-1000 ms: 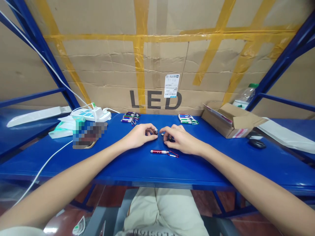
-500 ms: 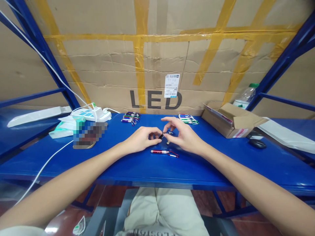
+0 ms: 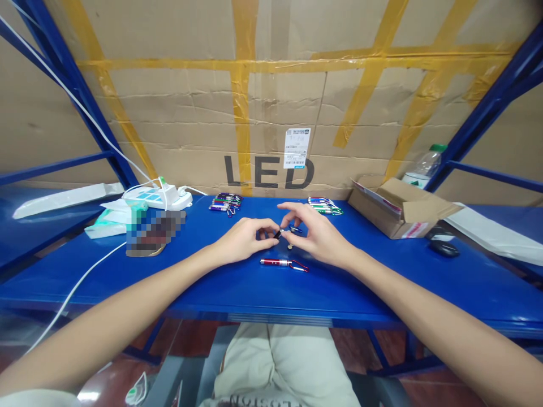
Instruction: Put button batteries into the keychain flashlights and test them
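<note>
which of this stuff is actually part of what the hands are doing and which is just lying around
In hand: left hand pinching small dark part; right hand at it; blue piece, small disc and red torch beside them.
Lying about: left torch pile, right torch pile, cardboard box, power strip, mouse, bottle.

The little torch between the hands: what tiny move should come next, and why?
Probably the right hand should pick up the small round disc lying on the blue table just below its fingers. The left hand pinches the little dark torch with its end toward the right hand, so it seems held ready.
</note>
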Demonstrator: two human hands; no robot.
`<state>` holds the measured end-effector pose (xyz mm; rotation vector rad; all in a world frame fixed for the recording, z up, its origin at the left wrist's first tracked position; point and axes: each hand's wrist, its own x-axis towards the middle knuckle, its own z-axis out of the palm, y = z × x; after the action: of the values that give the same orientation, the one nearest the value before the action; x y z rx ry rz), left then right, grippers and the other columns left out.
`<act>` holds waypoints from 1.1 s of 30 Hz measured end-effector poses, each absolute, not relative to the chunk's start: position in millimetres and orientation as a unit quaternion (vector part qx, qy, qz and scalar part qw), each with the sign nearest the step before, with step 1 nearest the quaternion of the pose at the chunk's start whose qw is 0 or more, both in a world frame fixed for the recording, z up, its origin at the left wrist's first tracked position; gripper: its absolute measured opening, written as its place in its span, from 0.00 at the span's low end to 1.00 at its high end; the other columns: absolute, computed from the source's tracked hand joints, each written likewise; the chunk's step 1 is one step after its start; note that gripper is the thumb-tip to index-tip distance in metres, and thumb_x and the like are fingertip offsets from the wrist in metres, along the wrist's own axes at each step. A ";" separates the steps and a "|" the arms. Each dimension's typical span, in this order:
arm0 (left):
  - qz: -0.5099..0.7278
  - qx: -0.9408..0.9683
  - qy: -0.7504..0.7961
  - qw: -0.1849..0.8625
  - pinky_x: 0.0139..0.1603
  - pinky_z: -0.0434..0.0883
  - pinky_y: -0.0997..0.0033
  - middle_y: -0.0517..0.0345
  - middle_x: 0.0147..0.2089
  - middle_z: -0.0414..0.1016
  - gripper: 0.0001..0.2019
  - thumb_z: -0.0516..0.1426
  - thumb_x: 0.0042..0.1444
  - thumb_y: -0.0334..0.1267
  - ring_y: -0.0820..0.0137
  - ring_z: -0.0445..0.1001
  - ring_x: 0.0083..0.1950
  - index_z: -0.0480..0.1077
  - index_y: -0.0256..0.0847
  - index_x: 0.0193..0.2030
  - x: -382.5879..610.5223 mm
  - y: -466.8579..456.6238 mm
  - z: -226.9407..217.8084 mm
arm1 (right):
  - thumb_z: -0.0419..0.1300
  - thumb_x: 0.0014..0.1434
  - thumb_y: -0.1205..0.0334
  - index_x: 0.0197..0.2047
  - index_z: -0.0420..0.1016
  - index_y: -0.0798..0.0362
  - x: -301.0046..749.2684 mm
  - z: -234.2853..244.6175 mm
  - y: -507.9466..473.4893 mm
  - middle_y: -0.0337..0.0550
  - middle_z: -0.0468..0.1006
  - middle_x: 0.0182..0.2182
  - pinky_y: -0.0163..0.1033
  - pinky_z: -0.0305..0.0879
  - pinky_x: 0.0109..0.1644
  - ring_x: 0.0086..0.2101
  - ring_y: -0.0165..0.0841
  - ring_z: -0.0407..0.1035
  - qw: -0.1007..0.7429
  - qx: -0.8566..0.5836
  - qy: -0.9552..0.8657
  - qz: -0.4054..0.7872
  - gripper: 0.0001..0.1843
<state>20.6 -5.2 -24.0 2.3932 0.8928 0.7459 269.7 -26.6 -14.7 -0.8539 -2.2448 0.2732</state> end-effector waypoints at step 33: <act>0.294 0.901 0.303 0.098 0.59 0.75 0.62 0.55 0.56 0.85 0.12 0.59 0.74 0.38 0.61 0.82 0.55 0.80 0.45 0.59 13.1 0.8 -25.5 | 0.63 0.66 0.70 0.62 0.70 0.49 280.5 -15.1 -16.2 0.43 0.85 0.42 0.50 0.65 0.54 0.48 0.46 0.70 0.145 -0.344 -0.918 0.137 0.22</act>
<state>13.1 0.8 -25.5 2.6675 0.8956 0.8696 280.5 -16.2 -15.1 -0.9902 -2.6430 0.3956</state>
